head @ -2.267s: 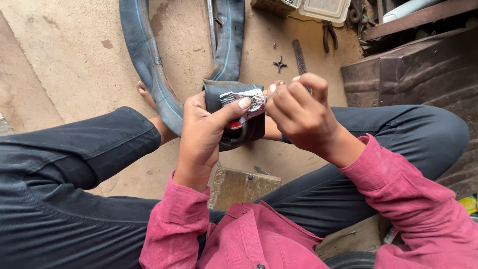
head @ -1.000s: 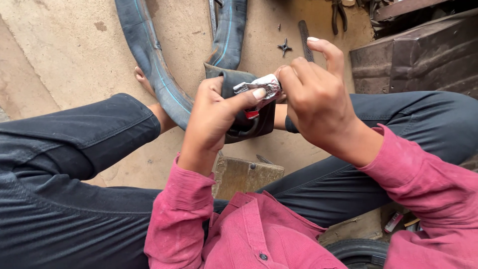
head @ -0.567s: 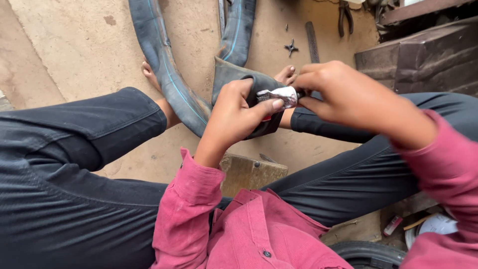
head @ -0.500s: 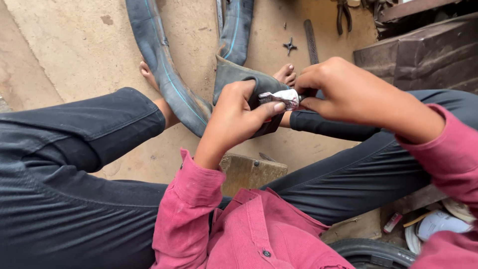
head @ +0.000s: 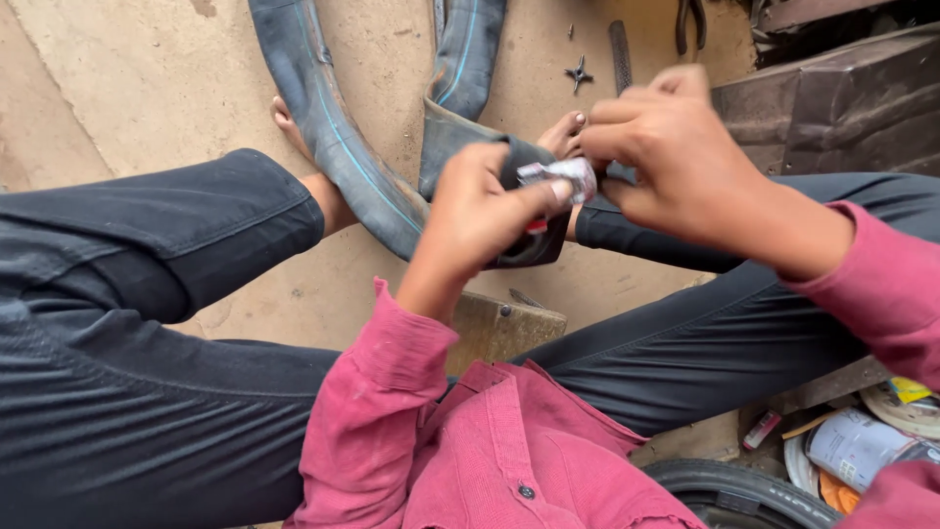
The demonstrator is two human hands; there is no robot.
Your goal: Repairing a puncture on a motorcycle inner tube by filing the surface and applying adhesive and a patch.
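Head view, left hand: the left hand [head: 480, 211] is closed around a folded section of black rubber inner tube [head: 534, 245], the thumb pressing a small crumpled silvery tube with a flattened end [head: 560, 176] against the fold.
Head view, right hand: the right hand [head: 676, 147] is pinched narrow, its fingertips [head: 597, 147] closed on the right-hand end of the same silvery tube; the two hands meet over it.
Silvery tube: held between both hands above the person's lap, touching the top of the folded rubber, with a small red patch showing just below it.
Inner tube: the black rubber inner tube with a thin blue line runs up from the fold in two strands, one curving towards the top left of the concrete floor [head: 147, 88], the other going straight to the top edge.
Legs and feet: dark trouser legs spread either side; bare toes [head: 563, 132] show just behind the fold, a bare heel [head: 294, 122] beside the left strand.
Floor, top edge: a small four-pointed metal piece [head: 580, 72] and a dark metal file [head: 620, 54] lie near each other.
Floor, right edge: dark wooden planks [head: 832, 108].
Bottom right corner: a black tyre [head: 734, 490], a metal can [head: 857, 451] and small litter.
Clothing: pink shirt sleeves [head: 382, 392] on both arms.
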